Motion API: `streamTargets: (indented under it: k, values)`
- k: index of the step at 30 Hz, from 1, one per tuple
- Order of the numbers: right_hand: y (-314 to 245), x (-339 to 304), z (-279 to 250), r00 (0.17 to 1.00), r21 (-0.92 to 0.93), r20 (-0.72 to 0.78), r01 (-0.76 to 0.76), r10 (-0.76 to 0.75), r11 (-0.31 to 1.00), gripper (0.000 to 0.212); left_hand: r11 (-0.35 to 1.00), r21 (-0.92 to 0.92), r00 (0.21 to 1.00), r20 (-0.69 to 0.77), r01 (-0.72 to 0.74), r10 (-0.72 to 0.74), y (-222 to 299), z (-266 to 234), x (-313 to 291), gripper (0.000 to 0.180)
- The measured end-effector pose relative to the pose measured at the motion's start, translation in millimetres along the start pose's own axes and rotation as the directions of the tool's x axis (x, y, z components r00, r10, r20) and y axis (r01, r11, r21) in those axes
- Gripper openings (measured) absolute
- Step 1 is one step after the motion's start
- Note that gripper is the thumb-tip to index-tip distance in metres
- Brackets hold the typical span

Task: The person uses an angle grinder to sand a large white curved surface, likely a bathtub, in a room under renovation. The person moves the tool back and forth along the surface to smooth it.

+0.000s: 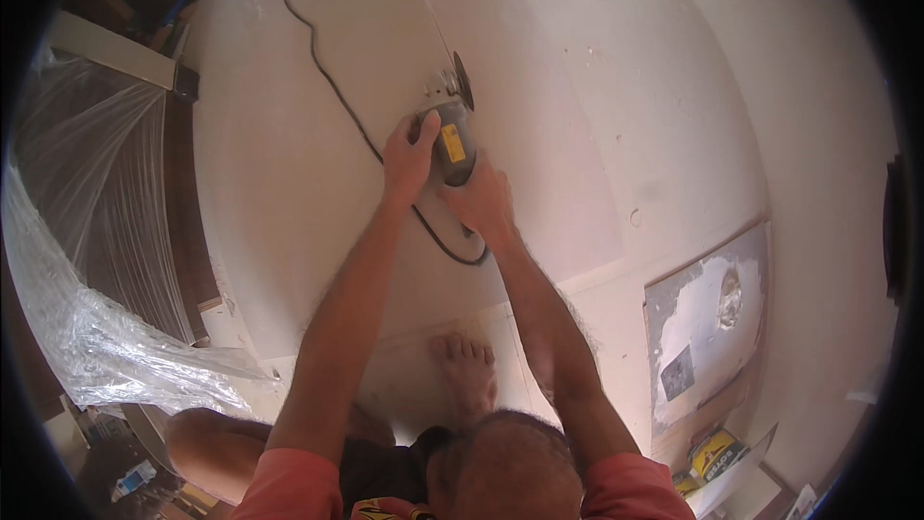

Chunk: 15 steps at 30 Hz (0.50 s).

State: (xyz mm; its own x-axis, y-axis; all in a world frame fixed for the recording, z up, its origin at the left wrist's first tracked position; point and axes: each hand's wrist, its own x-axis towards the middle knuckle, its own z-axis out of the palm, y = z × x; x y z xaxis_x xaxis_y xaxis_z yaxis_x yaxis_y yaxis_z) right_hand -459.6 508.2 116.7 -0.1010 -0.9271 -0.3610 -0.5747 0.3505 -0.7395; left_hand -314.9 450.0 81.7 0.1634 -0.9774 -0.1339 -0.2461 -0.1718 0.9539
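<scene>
With both arms stretched forward, I hold a dark angle grinder (458,125) with a yellow label over a large pale slab (289,154). My left hand (408,162) is closed on the left of its body, near the gear head. My right hand (481,200) grips the rear end. The dark cutting disc (464,80) stands on edge at the far right of the tool, by the slab's surface; whether it touches or spins I cannot tell. A thin straight line runs away from the disc across the slab. A black cord (332,87) loops from below my right hand toward the far left.
Clear plastic sheeting (96,347) drapes dark furniture on the left. A bare foot (467,376) stands near the slab's near edge. On the right lies a grey board (707,318) with a whitish patch; a yellow-and-black package (714,455) sits below it.
</scene>
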Motion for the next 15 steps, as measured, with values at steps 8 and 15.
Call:
streamTargets:
  k: [8, 15]
  values:
    - [-2.8, 0.3, -2.5, 0.999, 0.010, 0.029, -0.035, 0.034, 0.999, 0.072, 0.997, 0.076, 0.999, -0.035, -0.018, 0.020, -2.4, 0.0, 1.0, 0.066]
    - [-9.2, 0.3, -7.8, 0.997, 0.022, 0.049, -0.057, 0.055, 0.998, 0.069, 0.994, 0.111, 0.999, -0.038, -0.016, 0.020, -1.0, -0.9, 5.4, 0.069]
